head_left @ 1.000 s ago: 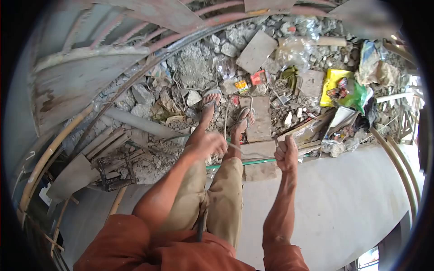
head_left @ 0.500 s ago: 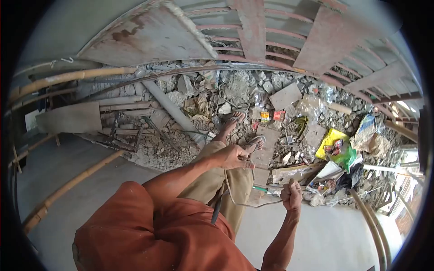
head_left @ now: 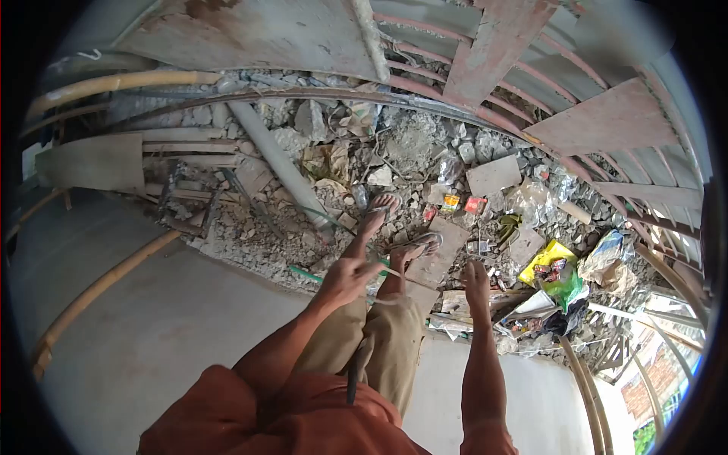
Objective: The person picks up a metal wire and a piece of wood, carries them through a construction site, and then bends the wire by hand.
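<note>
My left hand (head_left: 347, 282) is closed in front of my knees. A thin, light cord (head_left: 391, 271) sticks out of it to the right, blurred by motion, and a pale curved stretch shows just below. My right hand (head_left: 477, 287) is raised to the right of my knees, seen edge-on. Its fingers look stretched forward, and I see no cord reaching it. A dark strap-like piece (head_left: 352, 383) hangs at my waist over the orange shirt (head_left: 311, 406). My sandalled feet (head_left: 417, 247) stand on the rubble beyond my hands.
Broken concrete rubble (head_left: 413, 144) fills the ground ahead. A grey pipe (head_left: 277, 163) slants across it. To the right lie a yellow bag (head_left: 547, 258) and other litter. Bamboo poles (head_left: 106, 292) flank me on the left. Reddish slatted framing (head_left: 485, 57) stands at the far side.
The cord no longer visibly stretches between my hands. My left hand has moved left, and my right hand has risen and changed from a fist. The view has shifted slightly.
</note>
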Demonstrator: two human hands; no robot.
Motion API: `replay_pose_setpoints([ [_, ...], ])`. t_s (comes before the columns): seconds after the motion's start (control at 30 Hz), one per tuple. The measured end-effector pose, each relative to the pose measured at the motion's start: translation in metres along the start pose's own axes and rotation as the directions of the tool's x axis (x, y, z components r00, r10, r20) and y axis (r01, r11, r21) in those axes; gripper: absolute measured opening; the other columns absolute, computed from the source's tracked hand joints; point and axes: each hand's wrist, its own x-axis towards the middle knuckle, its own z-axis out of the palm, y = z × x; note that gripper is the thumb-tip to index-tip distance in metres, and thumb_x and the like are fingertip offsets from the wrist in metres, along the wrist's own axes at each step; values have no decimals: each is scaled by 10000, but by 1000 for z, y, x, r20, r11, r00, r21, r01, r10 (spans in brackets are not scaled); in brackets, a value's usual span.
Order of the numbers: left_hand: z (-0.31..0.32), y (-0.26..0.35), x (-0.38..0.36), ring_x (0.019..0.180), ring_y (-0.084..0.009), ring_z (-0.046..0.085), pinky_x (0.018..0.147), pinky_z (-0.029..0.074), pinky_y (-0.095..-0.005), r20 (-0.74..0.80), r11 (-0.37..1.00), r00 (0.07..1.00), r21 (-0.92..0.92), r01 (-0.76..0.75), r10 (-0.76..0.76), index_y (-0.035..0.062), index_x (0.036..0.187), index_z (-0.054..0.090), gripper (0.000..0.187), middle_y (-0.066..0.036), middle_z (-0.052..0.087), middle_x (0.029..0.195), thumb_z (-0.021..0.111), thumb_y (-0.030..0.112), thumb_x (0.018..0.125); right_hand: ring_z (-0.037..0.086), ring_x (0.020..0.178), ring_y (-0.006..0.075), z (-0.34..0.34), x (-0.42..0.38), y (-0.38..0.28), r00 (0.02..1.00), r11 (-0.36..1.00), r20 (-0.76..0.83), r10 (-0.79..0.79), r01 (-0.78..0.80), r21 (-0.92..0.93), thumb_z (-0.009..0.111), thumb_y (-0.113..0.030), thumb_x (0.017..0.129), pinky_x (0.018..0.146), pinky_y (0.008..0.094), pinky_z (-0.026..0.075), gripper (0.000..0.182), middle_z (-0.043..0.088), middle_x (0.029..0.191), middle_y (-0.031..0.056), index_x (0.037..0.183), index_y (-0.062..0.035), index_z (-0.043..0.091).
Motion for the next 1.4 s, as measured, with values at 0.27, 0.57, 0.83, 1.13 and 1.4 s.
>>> replay_pose_setpoints([
  [0.27, -39, -135, 10, 632, -63, 299, 531, 270, -267, -567, 905, 733, -393, 160, -376, 66, 634, 361, 420, 65, 316, 635, 512, 266, 971, 602, 984, 351, 128, 187, 61, 950, 857, 259, -175, 277, -434, 583, -244, 850, 848, 413, 465, 310, 632, 1048, 181, 1108, -72, 594],
  [0.57, -46, -228, -36, 510, -30, 208, 452, 171, -243, -576, 683, 376, -667, 297, -726, 180, 626, 282, 469, 86, 212, 584, 506, 402, 973, 416, 1133, 282, 244, 281, 55, 920, 494, 240, -309, 371, -786, 602, -82, 693, 885, 446, 348, 490, 436, 1255, 70, 1169, -175, 532],
  [0.83, -30, -205, -29, 437, -25, 238, 377, 170, -218, -430, 507, 331, -839, 198, -840, 187, 624, 297, 474, 82, 248, 537, 513, 446, 957, 554, 863, 230, 178, 258, -46, 775, 388, 199, -600, 499, -775, 642, -322, 841, 864, 442, 348, 244, 628, 816, 65, 754, -95, 652],
  [1.13, -17, -145, 9, 431, -34, 274, 387, 203, -192, -234, 231, 715, -967, -103, -659, 191, 661, 378, 408, 76, 312, 567, 559, 433, 936, 556, 556, 407, 65, 170, -142, 714, 486, 384, -585, 688, -539, 617, -234, 876, 475, 472, 410, 203, 562, 613, 187, 753, -76, 586],
  [1.4, -32, -62, 22, 422, -70, 381, 379, 261, -211, -136, 95, 900, -990, -106, -413, 87, 684, 495, 437, -14, 467, 554, 565, 447, 922, 618, 750, 447, 73, 31, -220, 891, 341, 436, -126, 452, -824, 442, -352, 948, 679, 528, 474, 328, 639, 751, 235, 900, -82, 622],
])
